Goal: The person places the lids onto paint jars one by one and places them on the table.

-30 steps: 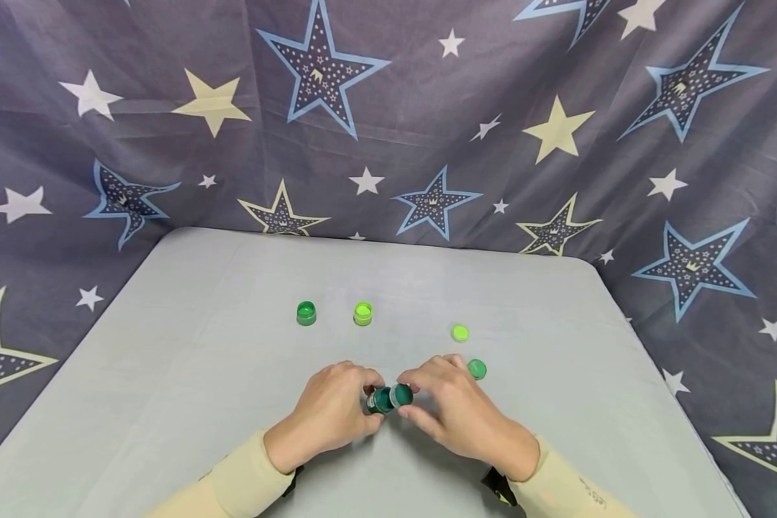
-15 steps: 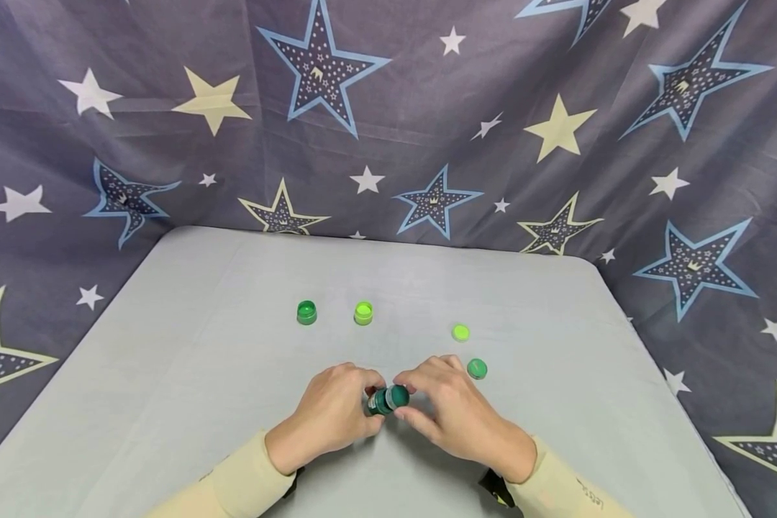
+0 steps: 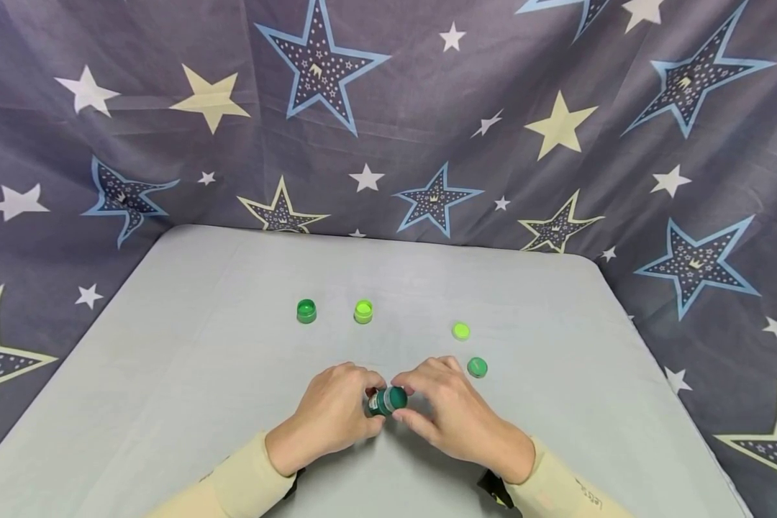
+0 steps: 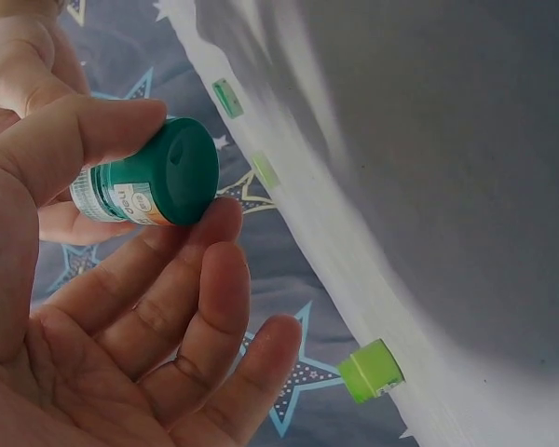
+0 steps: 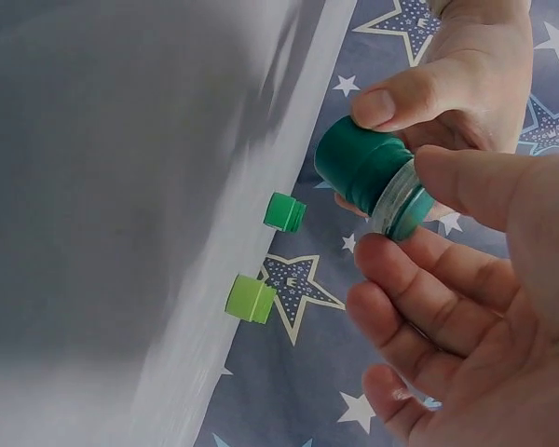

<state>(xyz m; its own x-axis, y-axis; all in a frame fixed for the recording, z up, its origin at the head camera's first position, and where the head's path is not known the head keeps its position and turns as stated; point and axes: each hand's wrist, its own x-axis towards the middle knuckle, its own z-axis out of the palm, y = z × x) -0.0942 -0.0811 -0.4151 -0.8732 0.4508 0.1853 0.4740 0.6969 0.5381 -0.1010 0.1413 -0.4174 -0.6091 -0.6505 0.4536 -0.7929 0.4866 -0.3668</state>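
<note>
Near the front middle of the table, my left hand (image 3: 334, 401) grips a small dark green paint jar (image 4: 177, 172) between thumb and fingertips. The jar is tilted on its side, its mouth toward my right hand (image 3: 455, 409). That hand pinches the jar's round lid (image 3: 398, 397), which has a clear rim and a dark green top, between thumb and fingers. In the right wrist view the lid's rim (image 5: 396, 203) sits against the jar's mouth; whether it is threaded on I cannot tell. A printed label shows on the jar in the left wrist view.
An open green jar (image 3: 306, 311) and an open lime jar (image 3: 363, 311) stand upright behind my hands. A lime lid (image 3: 461, 331) and a green lid (image 3: 477, 367) lie beyond my right hand. A star-patterned curtain (image 3: 388, 129) hangs behind the table (image 3: 188, 360).
My right hand has moved slightly left, bringing the lid from beside the jar's open mouth to line up over it. The left hand has stayed nearly still.
</note>
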